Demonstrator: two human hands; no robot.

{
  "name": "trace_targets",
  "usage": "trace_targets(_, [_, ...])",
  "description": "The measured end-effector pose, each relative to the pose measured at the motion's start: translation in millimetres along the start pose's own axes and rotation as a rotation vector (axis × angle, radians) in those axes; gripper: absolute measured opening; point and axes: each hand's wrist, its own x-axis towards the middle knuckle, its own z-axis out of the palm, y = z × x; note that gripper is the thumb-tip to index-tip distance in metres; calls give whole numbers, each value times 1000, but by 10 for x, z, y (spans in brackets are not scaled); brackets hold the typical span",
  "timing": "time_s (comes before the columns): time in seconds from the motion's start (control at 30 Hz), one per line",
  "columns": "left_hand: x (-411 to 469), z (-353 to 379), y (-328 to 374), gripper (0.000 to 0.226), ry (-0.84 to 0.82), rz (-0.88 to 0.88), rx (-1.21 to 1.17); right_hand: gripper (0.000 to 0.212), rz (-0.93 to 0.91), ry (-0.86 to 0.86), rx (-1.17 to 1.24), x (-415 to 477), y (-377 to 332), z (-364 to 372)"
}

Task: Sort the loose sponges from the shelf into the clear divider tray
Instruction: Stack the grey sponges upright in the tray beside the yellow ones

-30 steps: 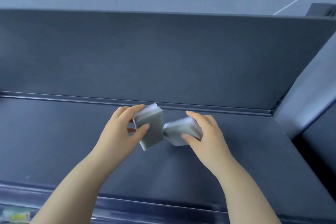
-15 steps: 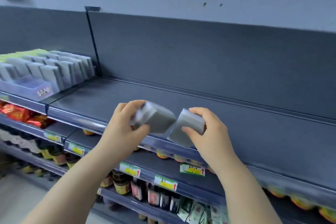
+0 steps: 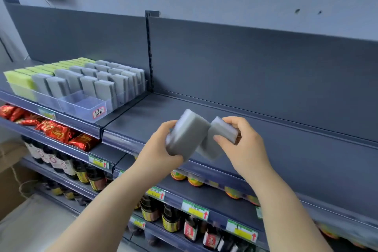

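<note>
My left hand [image 3: 161, 149] grips a grey wrapped sponge [image 3: 188, 135], held above the front edge of the dark top shelf [image 3: 266, 141]. My right hand [image 3: 243, 141] grips a second grey sponge [image 3: 216, 139], its corner touching the first. The clear divider tray [image 3: 81, 106] stands on the shelf section at the far left. Rows of upright grey sponges [image 3: 102, 86] and green sponges [image 3: 22, 80] fill it. Its front right compartments hold nothing, and a small label is stuck on the front wall.
A vertical post [image 3: 151, 51] divides the two shelf sections. Red snack packets [image 3: 57, 131] lie on the shelf below the tray. Dark sauce bottles [image 3: 171, 219] and price tags [image 3: 195, 209] line the lower shelves. A cardboard box [image 3: 8, 180] stands at floor level left.
The view swung left and pulled back, bringing the tray and lower shelves into sight. Both hands, each still holding a sponge, came off the shelf surface toward its front edge.
</note>
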Motion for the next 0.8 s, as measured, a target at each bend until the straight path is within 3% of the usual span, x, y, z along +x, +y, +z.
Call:
trace_targets(0.23, [944, -730, -331, 62, -1, 66, 122, 33, -94, -45, -3, 867, -282, 700])
trace_targets(0.53, [1664, -2024, -597, 23, 176, 171, 107, 34, -240, -158, -18, 1828, -1009, 1679])
trace_targets(0.7, [1883, -2702, -957, 47, 256, 216, 45, 33, -234, -172, -23, 1984, -1282, 2287])
trace_targets(0.8, [1996, -3058, -1180, 59, 204, 260, -26, 33, -225, -122, -50, 1965, -1409, 2639])
